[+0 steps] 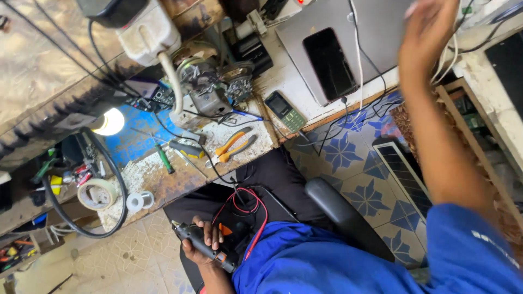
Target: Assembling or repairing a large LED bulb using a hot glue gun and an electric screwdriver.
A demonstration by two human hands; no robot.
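- Black and orange, the handheld tool (204, 246) lies across the person's lap, low in the view, with red and black leads (248, 209) looping up from it toward the table edge.
- Left hand (202, 242) wraps that tool, its fingers (213, 233) curled tight over the dark body.
- Right hand (427, 32) is raised high toward the upper right, blurred; whether its fingers are apart or together I cannot tell, and it holds nothing I can see.
- Blue sleeve (463, 250) covers the right arm's upper part, and a black chair armrest (343, 215) shows just beside the lap.
- Worn wooden table (158, 174) stands above the lap, with orange-handled pliers (231, 148) near its front edge and a green-handled screwdriver (163, 158) to their left.
- Roll of tape (98, 194) sits at the table's left end, inside a loop of thick black cable (117, 185).
- Small lit bulb (110, 121) glows further back on the left.
- Green keypad phone (286, 111) lies on the paler surface to the right of the pliers, near a grey laptop (376, 32) that carries a dark smartphone (328, 62).
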